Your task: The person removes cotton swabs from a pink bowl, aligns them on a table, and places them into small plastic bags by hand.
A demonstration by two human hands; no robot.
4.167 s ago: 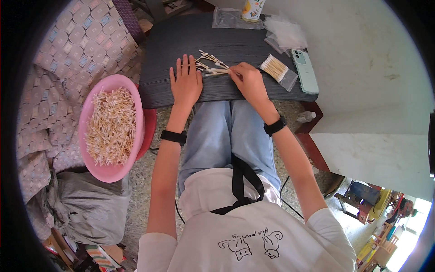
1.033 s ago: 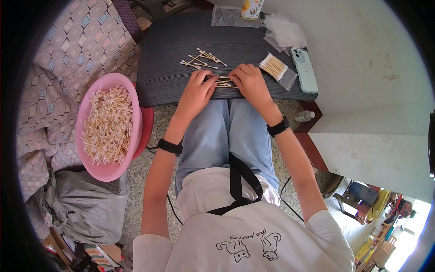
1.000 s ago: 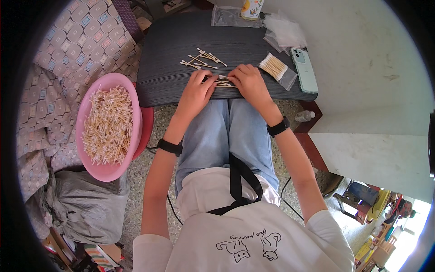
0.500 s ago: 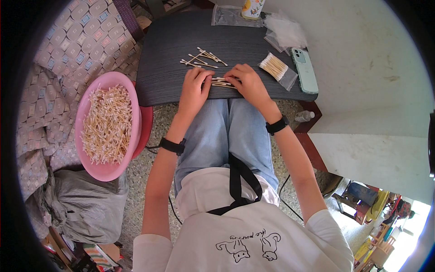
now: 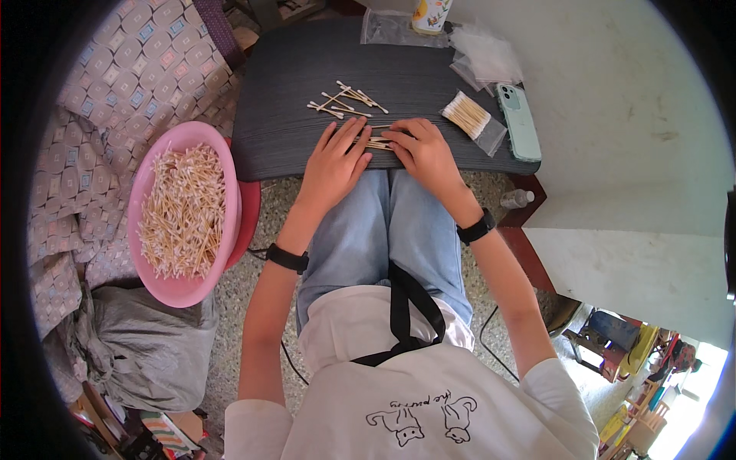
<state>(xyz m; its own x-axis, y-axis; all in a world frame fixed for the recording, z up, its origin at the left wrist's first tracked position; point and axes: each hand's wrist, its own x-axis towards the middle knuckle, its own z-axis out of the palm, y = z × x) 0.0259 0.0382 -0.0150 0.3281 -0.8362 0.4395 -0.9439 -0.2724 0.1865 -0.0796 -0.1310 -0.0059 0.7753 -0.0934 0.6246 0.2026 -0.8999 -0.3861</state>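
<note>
A small row of cotton swabs [image 5: 378, 143] lies near the front edge of the dark table, between my two hands. My left hand [image 5: 335, 162] rests at their left ends, its fingers stretched out and slightly spread on the tabletop. At the right ends, my right hand [image 5: 421, 151] has its thumb and bent fingers around the swabs; the fingertips partly cover them. Just beyond my left hand, several loose cotton swabs [image 5: 349, 98] lie crossed over each other. To the right is a clear bag packed with a neat row of swabs [image 5: 466, 115].
A pink basin [image 5: 231, 230] heaped with cotton swabs stands left of the table [image 5: 284, 69]. A pale green phone [image 5: 519, 123] lies at the table's right edge. Clear plastic bags [image 5: 487, 54] and a patterned cup [image 5: 430, 15] are at the back. The wall borders the right.
My left hand has opened, its curled fingers now stretched out over the swabs' left side. My right hand has shifted slightly, staying at the right ends.
</note>
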